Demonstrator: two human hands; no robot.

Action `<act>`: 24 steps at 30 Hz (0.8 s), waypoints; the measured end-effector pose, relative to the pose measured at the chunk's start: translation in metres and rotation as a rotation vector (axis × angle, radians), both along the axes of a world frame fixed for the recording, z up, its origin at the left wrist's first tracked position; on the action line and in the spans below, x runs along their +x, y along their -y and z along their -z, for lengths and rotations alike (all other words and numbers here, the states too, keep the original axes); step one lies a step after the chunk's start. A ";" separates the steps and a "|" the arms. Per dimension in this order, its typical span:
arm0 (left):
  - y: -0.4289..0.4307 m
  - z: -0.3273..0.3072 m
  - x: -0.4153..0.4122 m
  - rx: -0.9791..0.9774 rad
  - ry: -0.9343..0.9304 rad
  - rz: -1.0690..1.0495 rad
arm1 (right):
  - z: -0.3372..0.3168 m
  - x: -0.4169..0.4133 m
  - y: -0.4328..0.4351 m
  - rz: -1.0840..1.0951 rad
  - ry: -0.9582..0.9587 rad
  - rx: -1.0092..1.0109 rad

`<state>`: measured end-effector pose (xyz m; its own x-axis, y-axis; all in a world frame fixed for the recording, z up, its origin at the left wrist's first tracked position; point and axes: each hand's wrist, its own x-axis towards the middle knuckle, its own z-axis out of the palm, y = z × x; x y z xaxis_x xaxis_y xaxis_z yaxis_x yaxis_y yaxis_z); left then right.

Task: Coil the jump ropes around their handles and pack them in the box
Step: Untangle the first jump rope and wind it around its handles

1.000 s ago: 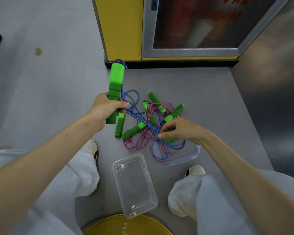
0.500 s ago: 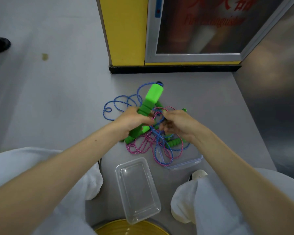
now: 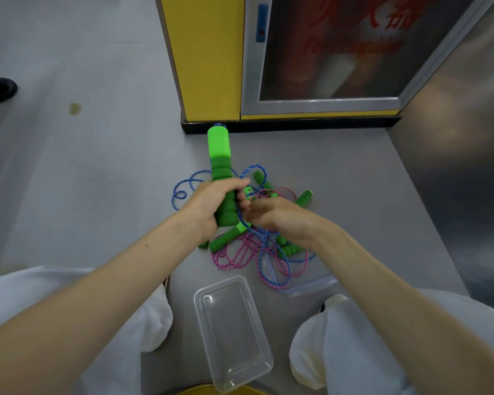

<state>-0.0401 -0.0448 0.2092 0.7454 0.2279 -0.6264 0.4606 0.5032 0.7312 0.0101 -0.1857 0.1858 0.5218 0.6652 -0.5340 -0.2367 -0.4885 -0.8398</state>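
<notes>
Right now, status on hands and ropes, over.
Left hand grips green handle. Right hand pinches blue rope beside it. Pink rope tangled through blue. Clear box empty.

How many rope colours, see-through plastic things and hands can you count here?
Rope colours: 2, blue rope and pink rope
See-through plastic things: 2, empty box and the piece under the ropes
Hands: 2, left hand on a green handle, right hand
Total: 6

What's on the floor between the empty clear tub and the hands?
A tangle of pink and blue ropes with loose green handles, in the head view.
</notes>
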 end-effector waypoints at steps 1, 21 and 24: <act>-0.001 -0.002 0.000 -0.023 0.009 0.004 | -0.002 -0.006 -0.001 -0.100 -0.023 0.001; -0.069 0.004 -0.026 0.673 -0.028 0.062 | 0.009 0.003 0.035 -0.007 0.129 -0.444; -0.043 0.011 -0.027 0.604 -0.017 0.218 | -0.004 0.001 0.021 0.210 -0.103 -0.221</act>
